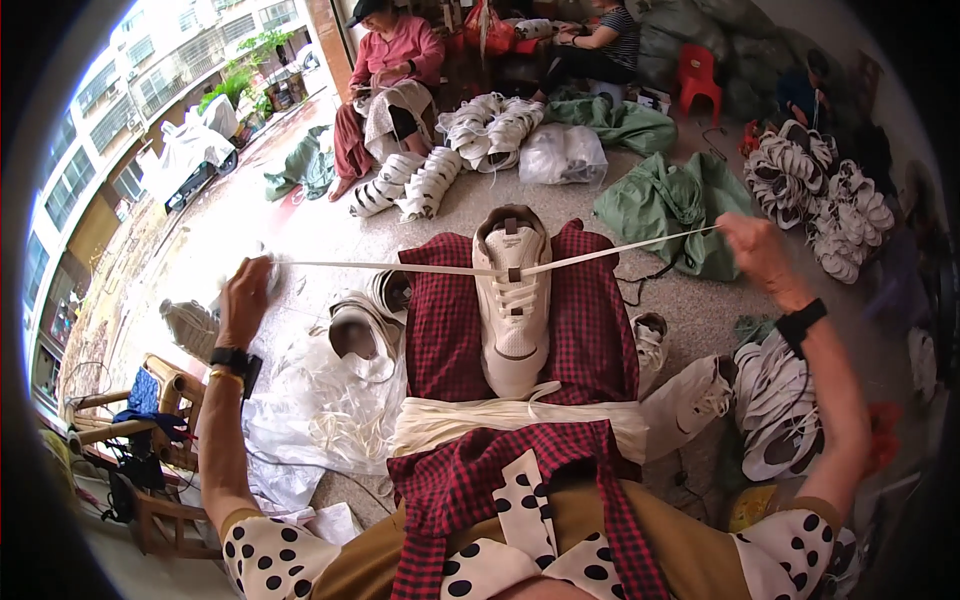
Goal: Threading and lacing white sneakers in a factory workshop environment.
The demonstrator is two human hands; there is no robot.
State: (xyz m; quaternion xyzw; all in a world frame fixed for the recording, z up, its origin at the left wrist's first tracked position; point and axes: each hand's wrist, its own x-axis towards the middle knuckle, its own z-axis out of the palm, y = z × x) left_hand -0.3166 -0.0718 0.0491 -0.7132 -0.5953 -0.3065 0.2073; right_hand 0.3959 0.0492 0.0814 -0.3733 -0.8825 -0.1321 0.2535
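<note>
A cream sneaker rests on the red-and-black checked apron over my lap, its toe toward me. A pale flat shoelace passes through the dark loop on its tongue and stretches nearly taut to both sides. My left hand is closed on one end of the lace, out to the left. Raised to the right, my right hand pinches the other end. Lower rows of the shoe are laced. Across my lap, just below the toe, lies a bundle of cream shoelaces.
Loose shoes and clear plastic lie at my left. More shoes sit at my right, beside stacked shoe parts. Green sacks and shoe piles cover the floor ahead, where other people sit.
</note>
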